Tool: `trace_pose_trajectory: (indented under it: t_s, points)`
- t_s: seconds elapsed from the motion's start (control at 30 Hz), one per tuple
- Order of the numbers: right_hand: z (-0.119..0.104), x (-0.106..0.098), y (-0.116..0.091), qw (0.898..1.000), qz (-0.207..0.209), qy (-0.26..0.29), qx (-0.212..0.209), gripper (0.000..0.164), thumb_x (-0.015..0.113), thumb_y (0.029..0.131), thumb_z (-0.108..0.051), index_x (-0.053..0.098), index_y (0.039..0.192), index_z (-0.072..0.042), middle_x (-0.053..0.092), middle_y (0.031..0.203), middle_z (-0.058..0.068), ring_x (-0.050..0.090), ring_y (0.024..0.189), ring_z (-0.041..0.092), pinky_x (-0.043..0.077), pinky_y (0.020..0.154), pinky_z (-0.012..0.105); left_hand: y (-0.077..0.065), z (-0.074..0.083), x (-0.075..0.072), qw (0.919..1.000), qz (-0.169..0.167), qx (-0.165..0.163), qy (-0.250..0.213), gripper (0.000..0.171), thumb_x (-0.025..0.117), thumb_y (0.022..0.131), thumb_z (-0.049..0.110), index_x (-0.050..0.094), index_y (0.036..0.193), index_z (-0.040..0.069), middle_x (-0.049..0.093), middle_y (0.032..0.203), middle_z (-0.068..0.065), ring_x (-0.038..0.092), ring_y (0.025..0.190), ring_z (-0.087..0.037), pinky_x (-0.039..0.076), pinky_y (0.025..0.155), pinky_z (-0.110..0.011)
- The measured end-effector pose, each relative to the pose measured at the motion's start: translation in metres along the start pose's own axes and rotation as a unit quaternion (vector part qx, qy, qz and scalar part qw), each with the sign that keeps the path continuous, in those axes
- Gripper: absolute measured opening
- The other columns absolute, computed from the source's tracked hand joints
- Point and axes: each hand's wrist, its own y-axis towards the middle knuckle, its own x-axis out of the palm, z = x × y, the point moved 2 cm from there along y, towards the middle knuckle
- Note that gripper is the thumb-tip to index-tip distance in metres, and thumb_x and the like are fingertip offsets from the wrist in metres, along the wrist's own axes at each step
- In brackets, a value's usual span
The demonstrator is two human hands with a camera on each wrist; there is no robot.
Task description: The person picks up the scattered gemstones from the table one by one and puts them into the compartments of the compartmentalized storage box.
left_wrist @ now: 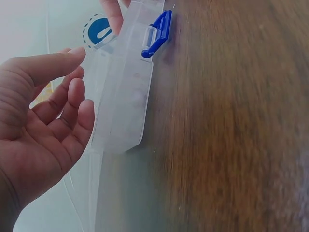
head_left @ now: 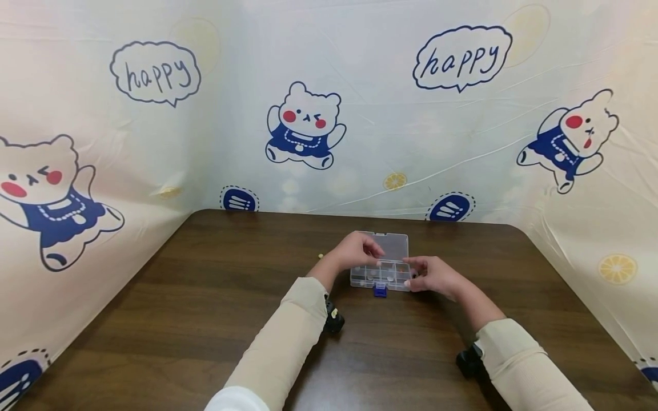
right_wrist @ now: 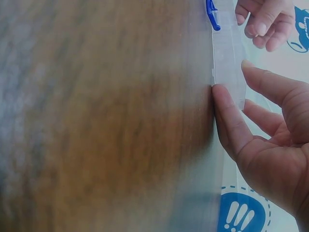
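Observation:
A clear plastic compartment box (head_left: pixel 366 283) lies on the table with its lid (head_left: pixel 394 245) raised at the back and a blue latch (head_left: pixel 380 290) at the front. Small pale pieces sit in several compartments. Over the box hovers my left hand (head_left: pixel 354 251), thumb and fingers bent towards each other; no object shows plainly between them. My right hand (head_left: pixel 434 277) holds the right end of the box, thumb at the front corner and a finger further back. The left wrist view shows my left palm (left_wrist: pixel 43 130) beside the box's clear side (left_wrist: pixel 128 96).
A dark brown wooden table (head_left: pixel 180 319) bears the box. One small yellowish piece (head_left: pixel 321 256) lies behind my left wrist. A printed cloth (head_left: pixel 375 131) with bears and "happy" bubbles hangs around the table's back and sides.

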Motion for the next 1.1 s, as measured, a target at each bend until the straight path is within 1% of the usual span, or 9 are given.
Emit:
trace_pose_trajectory:
  t_s: [0.17, 0.33, 0.47, 0.6, 0.7, 0.87, 0.97, 1.1]
  points:
    - [-0.001, 0.0, 0.0, 1.0, 0.0, 0.0, -0.004, 0.066, 0.077, 0.084, -0.014, 0.048, 0.142, -0.005, 0.055, 0.115, 0.018, 0.053, 0.098, 0.029, 0.051, 0.08, 0.033, -0.005, -0.001, -0.004, 1.0, 0.003, 0.004, -0.005, 0.019, 0.08, 0.08, 0.005, 0.076, 0.098, 0.003, 0.07, 0.093, -0.002, 0.062, 0.08, -0.013, 0.053, 0.073, -0.024]
    - [-0.001, 0.001, 0.0, 1.0, 0.004, 0.004, -0.003, 0.066, 0.078, 0.083, -0.012, 0.049, 0.142, -0.004, 0.056, 0.115, 0.018, 0.053, 0.097, 0.028, 0.051, 0.079, 0.033, -0.01, -0.001, -0.007, 0.9999, 0.008, 0.001, -0.007, 0.022, 0.082, 0.078, 0.006, 0.075, 0.099, 0.002, 0.069, 0.093, -0.002, 0.062, 0.079, -0.013, 0.053, 0.073, -0.024]
    - [0.0, 0.001, 0.002, 1.0, 0.01, 0.001, -0.006, 0.066, 0.078, 0.082, -0.011, 0.049, 0.141, -0.003, 0.056, 0.11, 0.016, 0.053, 0.091, 0.026, 0.05, 0.074, 0.031, -0.014, 0.0, -0.009, 1.0, 0.004, -0.001, -0.002, 0.025, 0.082, 0.078, 0.006, 0.074, 0.102, 0.002, 0.07, 0.096, -0.004, 0.064, 0.081, -0.013, 0.053, 0.075, -0.024]
    - [0.001, 0.002, 0.003, 1.0, 0.014, -0.002, -0.014, 0.066, 0.078, 0.082, -0.009, 0.049, 0.141, -0.001, 0.057, 0.105, 0.014, 0.053, 0.086, 0.024, 0.049, 0.07, 0.031, -0.017, -0.001, -0.012, 1.0, -0.004, -0.001, -0.008, 0.029, 0.083, 0.077, 0.006, 0.074, 0.104, 0.001, 0.071, 0.101, -0.009, 0.066, 0.085, -0.014, 0.054, 0.076, -0.024]
    - [0.001, 0.002, 0.004, 1.0, 0.016, -0.003, -0.015, 0.066, 0.078, 0.082, -0.008, 0.049, 0.141, 0.0, 0.057, 0.105, 0.014, 0.054, 0.085, 0.024, 0.049, 0.07, 0.031, -0.02, -0.002, -0.013, 0.9998, -0.006, -0.002, -0.018, 0.031, 0.083, 0.077, 0.007, 0.073, 0.106, 0.0, 0.07, 0.104, -0.012, 0.067, 0.086, -0.016, 0.054, 0.077, -0.025]
    - [0.002, 0.002, 0.004, 1.0, 0.014, 0.001, -0.014, 0.066, 0.078, 0.082, -0.007, 0.048, 0.141, 0.0, 0.056, 0.104, 0.014, 0.054, 0.086, 0.024, 0.049, 0.07, 0.03, -0.026, -0.004, -0.016, 0.9996, -0.007, -0.003, -0.027, 0.032, 0.082, 0.078, 0.008, 0.071, 0.108, -0.001, 0.07, 0.107, -0.013, 0.066, 0.091, -0.018, 0.054, 0.08, -0.026]
    - [0.002, 0.002, 0.004, 1.0, 0.013, 0.003, -0.013, 0.066, 0.078, 0.082, -0.007, 0.048, 0.141, 0.0, 0.056, 0.104, 0.014, 0.053, 0.086, 0.024, 0.049, 0.07, 0.03, -0.029, -0.005, -0.017, 0.9997, -0.007, -0.001, -0.022, 0.033, 0.083, 0.078, 0.009, 0.072, 0.108, 0.001, 0.07, 0.109, -0.011, 0.066, 0.095, -0.018, 0.053, 0.082, -0.027]
    - [0.002, 0.002, 0.003, 1.0, 0.013, 0.003, -0.014, 0.066, 0.078, 0.082, -0.008, 0.048, 0.141, -0.001, 0.056, 0.105, 0.015, 0.053, 0.087, 0.024, 0.048, 0.07, 0.031, -0.032, -0.005, -0.02, 1.0, -0.003, 0.003, -0.004, 0.034, 0.083, 0.078, 0.013, 0.072, 0.109, 0.004, 0.069, 0.109, -0.009, 0.065, 0.097, -0.018, 0.053, 0.083, -0.028]
